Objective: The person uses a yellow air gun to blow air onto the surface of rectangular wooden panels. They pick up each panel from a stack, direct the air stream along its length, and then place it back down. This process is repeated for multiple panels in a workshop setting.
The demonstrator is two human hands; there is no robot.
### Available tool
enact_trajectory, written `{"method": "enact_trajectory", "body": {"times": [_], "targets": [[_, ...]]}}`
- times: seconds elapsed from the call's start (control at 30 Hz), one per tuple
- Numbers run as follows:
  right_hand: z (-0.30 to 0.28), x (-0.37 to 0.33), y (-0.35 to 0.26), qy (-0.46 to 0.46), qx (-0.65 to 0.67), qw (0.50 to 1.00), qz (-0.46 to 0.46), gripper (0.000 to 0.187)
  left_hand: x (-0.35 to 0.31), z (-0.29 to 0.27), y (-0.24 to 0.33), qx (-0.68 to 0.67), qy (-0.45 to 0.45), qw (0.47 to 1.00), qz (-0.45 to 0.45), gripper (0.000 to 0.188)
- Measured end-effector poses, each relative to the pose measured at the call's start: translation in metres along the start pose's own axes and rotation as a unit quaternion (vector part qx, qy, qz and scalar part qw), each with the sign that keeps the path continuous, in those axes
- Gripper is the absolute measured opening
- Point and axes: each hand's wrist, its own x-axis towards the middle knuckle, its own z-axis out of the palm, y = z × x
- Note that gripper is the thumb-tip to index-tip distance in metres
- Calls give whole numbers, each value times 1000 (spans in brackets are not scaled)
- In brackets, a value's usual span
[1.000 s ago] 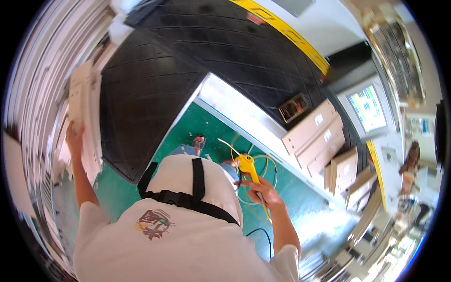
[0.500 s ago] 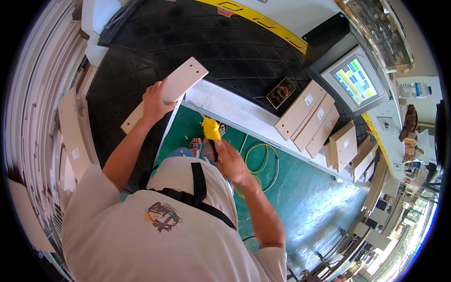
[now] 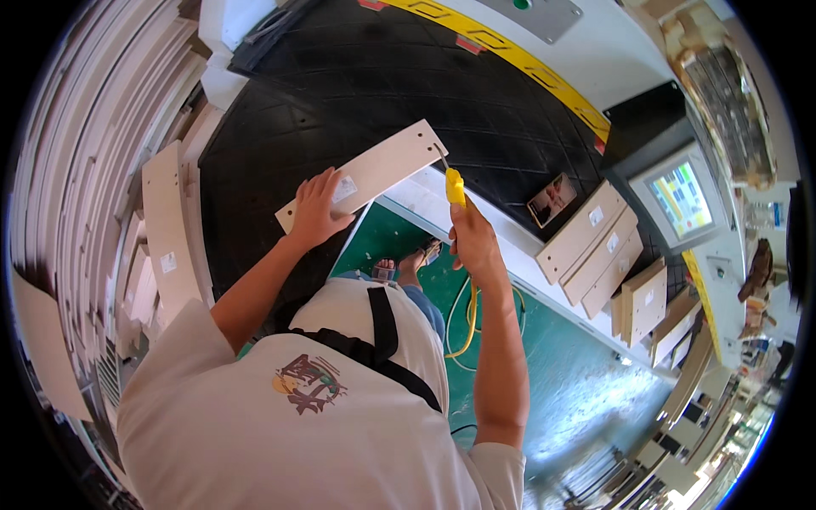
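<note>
A pale rectangular board (image 3: 393, 161) with drilled holes at its ends and a white label lies slanted across the black padded tabletop (image 3: 297, 110). My left hand (image 3: 316, 211) spans its left end, fingers over the top and thumb at the near edge. In my right hand (image 3: 474, 240) is a yellow air blow gun (image 3: 456, 185), gripped by its handle. The gun's thin metal nozzle (image 3: 442, 156) points at the holes in the board's right end; whether it touches cannot be made out. A yellow hose (image 3: 470, 327) hangs below that hand.
Several labelled boards (image 3: 586, 231) stand along the white table edge at right, beside a small picture card (image 3: 552, 200). Behind them is a touch screen (image 3: 680, 197). Stacked pale panels (image 3: 93, 153) line the left side. Hose loops hang over the green floor (image 3: 561, 374).
The air blow gun has risen from beside my body to the board's right end. The board has turned flatter, and my left hand now sits nearer its left end, by the label.
</note>
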Motion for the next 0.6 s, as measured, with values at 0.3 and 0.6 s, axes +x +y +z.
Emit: {"method": "enact_trajectory", "body": {"times": [0.3,0.6], "targets": [[12,2,7,-8,-82,996,-28,51,-94,-46,-46,-8,26,998,-53,103],[46,-25,-1,-370,-174,908,-87,62,-97,-34,-46,-56,81,994,-48,110]]}}
